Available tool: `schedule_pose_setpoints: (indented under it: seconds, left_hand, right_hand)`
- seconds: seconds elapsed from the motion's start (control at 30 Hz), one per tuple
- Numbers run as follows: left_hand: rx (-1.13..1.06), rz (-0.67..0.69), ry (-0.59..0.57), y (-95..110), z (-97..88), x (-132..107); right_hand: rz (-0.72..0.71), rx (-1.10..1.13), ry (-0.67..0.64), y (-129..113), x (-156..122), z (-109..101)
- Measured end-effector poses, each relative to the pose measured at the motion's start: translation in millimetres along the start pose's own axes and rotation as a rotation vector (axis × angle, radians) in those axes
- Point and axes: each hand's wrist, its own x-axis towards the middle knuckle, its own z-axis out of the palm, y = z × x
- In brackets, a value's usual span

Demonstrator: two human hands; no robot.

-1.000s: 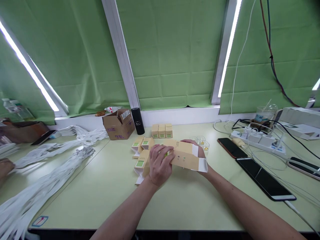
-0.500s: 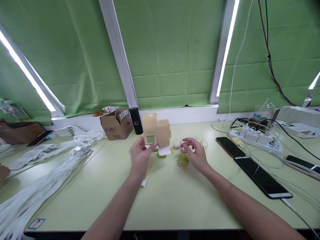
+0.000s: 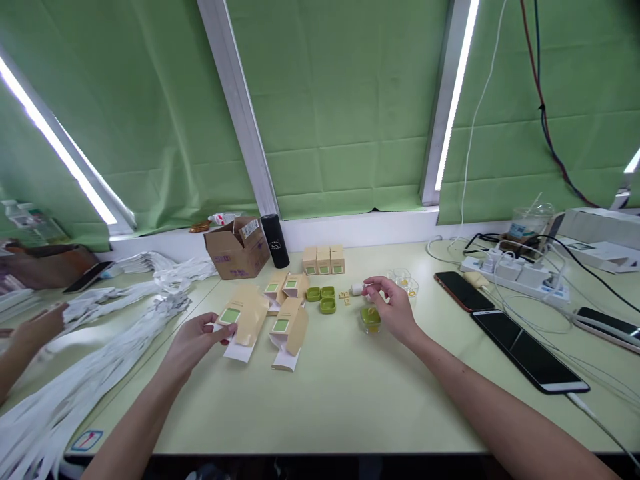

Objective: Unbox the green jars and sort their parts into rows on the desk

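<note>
My left hand (image 3: 200,340) pinches the edge of a tan paper carton (image 3: 253,317) with a green square panel and a white flap. Just right of it lie similar part-folded cartons (image 3: 293,327). My right hand (image 3: 393,307) has its thumb and fingers drawn together beside a small white cylinder (image 3: 357,289); what they hold, if anything, is hidden. Below those fingers stands a clear glass jar (image 3: 371,321) with green on top. Several small green square trays (image 3: 327,305) and tiny gold-coloured pieces (image 3: 345,297) lie between my hands. Clear containers (image 3: 403,280) are partly behind my right hand.
Closed tan boxes (image 3: 324,260) stand in a row at the back. A cardboard box (image 3: 237,250) and black cylinder (image 3: 275,241) are left of them. White straps (image 3: 100,353) cover the left, near another person's hand (image 3: 40,327). Phones (image 3: 525,350) and a power strip (image 3: 520,280) lie right.
My left hand has moved left and down with the carton, from in front of the boxes. The green trays and other cartons now show. My right hand has hardly moved.
</note>
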Motion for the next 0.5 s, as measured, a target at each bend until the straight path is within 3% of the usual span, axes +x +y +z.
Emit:
schedule_pose_setpoints:
  seconds: [0.33, 0.5]
  left_hand:
    - [0.003, 0.017, -0.182, -11, 36.4, -17]
    - [0.161, 0.109, -0.133, -14, 48.5, -13]
  right_hand:
    - [-0.016, -0.005, -0.009, -4, -2, 0]
    - [-0.025, -0.007, -0.019, -2, -2, 1]
